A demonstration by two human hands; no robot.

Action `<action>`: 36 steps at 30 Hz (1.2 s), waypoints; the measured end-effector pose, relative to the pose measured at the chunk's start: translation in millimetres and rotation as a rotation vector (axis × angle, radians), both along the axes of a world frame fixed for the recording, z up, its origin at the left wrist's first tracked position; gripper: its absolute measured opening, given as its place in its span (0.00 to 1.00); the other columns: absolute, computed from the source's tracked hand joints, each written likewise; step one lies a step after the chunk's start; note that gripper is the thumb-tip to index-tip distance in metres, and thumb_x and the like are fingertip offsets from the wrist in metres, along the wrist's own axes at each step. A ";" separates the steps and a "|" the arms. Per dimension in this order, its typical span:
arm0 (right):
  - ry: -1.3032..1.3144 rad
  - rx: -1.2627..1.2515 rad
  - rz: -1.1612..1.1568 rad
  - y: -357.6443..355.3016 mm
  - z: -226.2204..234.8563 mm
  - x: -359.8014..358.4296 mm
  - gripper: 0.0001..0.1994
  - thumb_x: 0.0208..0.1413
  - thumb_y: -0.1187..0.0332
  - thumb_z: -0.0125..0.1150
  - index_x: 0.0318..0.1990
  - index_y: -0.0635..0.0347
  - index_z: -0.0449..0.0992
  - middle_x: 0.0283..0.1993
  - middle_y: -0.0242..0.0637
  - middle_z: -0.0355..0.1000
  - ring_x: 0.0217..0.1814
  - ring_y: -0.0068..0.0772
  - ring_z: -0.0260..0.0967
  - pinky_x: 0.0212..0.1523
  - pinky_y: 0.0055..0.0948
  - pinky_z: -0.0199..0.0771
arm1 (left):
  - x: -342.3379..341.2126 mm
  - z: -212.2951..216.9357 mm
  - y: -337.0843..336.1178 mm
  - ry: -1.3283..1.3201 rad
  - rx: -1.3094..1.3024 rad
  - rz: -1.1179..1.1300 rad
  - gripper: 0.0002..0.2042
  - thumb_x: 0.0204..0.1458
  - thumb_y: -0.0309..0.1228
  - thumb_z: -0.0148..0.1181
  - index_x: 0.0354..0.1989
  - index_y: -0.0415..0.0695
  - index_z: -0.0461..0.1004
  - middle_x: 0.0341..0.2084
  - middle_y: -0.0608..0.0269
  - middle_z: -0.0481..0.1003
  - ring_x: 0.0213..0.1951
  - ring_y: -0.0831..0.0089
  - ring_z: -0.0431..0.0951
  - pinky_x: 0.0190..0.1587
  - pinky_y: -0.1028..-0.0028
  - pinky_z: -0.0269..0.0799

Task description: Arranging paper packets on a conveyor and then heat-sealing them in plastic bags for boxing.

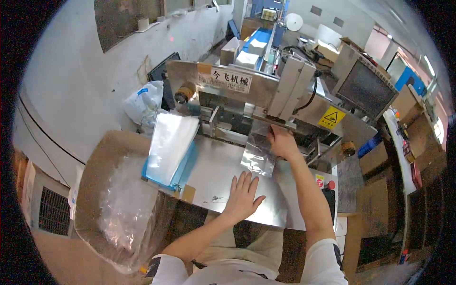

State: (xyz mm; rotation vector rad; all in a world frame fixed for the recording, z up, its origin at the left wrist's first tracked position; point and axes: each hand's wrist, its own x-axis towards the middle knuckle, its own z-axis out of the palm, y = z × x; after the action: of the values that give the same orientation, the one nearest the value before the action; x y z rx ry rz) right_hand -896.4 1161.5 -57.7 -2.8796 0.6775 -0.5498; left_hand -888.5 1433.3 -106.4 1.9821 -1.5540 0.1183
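A clear plastic bag [257, 159] lies on the metal worktable [213, 164], its far end under the press head of the machine [277, 114]. My right hand [283, 142] is at the bag's far right edge, close beneath the press head, with its fingers bent onto the film; the fingertips are partly hidden. Just short of the bag's near end, my left hand [241, 197] rests flat on the metal with its fingers spread, holding nothing. To the left, a stack of clear bags [171, 145] sits in a blue holder [183, 173].
Left of the table stands a cardboard box [114, 142] lined with plastic and filled with clear bags. A red button [331, 185] sits at the table's right end. Behind are a monitor [368, 85] and a blue conveyor [261, 38]. A white sack [146, 102] leans by the wall.
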 end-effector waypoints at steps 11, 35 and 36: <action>0.274 -0.092 -0.011 -25.4 4.9 12.2 0.17 0.65 0.58 0.44 0.51 0.61 0.71 0.49 0.51 0.74 0.51 0.55 0.71 0.52 0.49 0.71 | 6.2 3.7 -4.5 0.136 -0.066 0.133 0.36 0.55 0.45 0.60 0.63 0.31 0.56 0.61 0.34 0.57 0.65 0.38 0.53 0.65 0.40 0.47; -0.441 0.890 -0.115 122.0 -17.1 -161.1 0.27 0.64 0.65 0.53 0.68 0.64 0.58 0.67 0.52 0.62 0.69 0.45 0.61 0.66 0.36 0.61 | 15.7 -6.9 -2.7 0.398 -0.278 0.181 0.35 0.59 0.38 0.56 0.67 0.28 0.49 0.65 0.32 0.54 0.67 0.39 0.52 0.69 0.52 0.46; -0.436 0.928 -0.121 124.0 -14.1 -160.5 0.27 0.63 0.65 0.53 0.68 0.65 0.58 0.67 0.52 0.61 0.69 0.45 0.60 0.66 0.36 0.61 | 16.9 -6.0 -2.6 0.454 -0.287 0.186 0.35 0.59 0.38 0.56 0.67 0.28 0.49 0.65 0.33 0.55 0.68 0.41 0.53 0.69 0.54 0.47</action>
State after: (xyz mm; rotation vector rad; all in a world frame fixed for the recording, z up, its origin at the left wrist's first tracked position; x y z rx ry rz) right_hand -1056.9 1285.5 -71.9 -1.8005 0.7620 -0.6287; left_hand -871.6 1430.7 -112.4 1.7676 -1.0041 -0.0320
